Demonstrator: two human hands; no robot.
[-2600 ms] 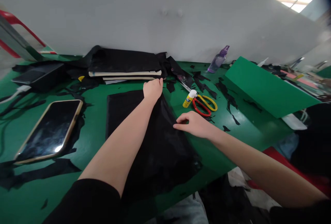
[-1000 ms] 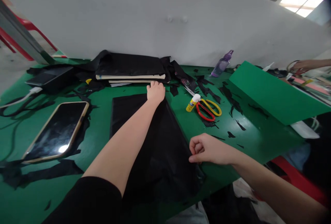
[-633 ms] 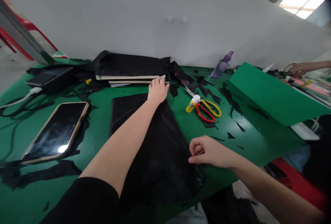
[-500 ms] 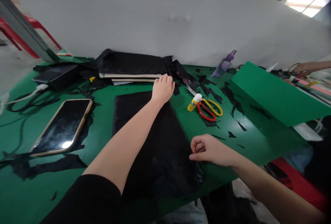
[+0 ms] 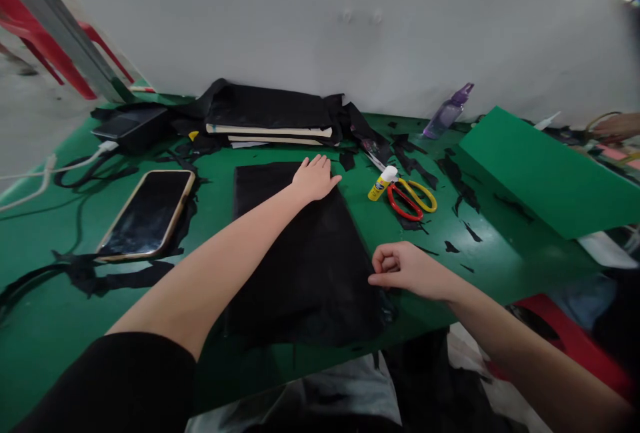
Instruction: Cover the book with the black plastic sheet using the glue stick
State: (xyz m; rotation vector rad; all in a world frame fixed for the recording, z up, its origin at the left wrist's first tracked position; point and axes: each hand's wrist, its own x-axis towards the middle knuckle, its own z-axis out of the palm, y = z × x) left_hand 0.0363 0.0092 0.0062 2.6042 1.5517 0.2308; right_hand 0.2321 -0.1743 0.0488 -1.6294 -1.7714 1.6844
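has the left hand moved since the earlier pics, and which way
Yes: against the black stack, which it overlapped just before, the left hand has drawn back toward the camera; green table now shows between them.

The glossy green bench [image 5: 520, 253] bears a flat black sheet [image 5: 315, 266], a tan-cased black phone [image 5: 147, 216], red-and-yellow-handled scissors [image 5: 410, 197], a white-capped yellow tube [image 5: 382, 183], a translucent purple bottle [image 5: 447, 115] and scattered black scraps [image 5: 459, 183].

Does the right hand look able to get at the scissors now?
Probably yes: the scissors' handles lie just beyond the right hand, with only green table and black scraps between; the glue stick sits beside them, leaving the loops uncovered.
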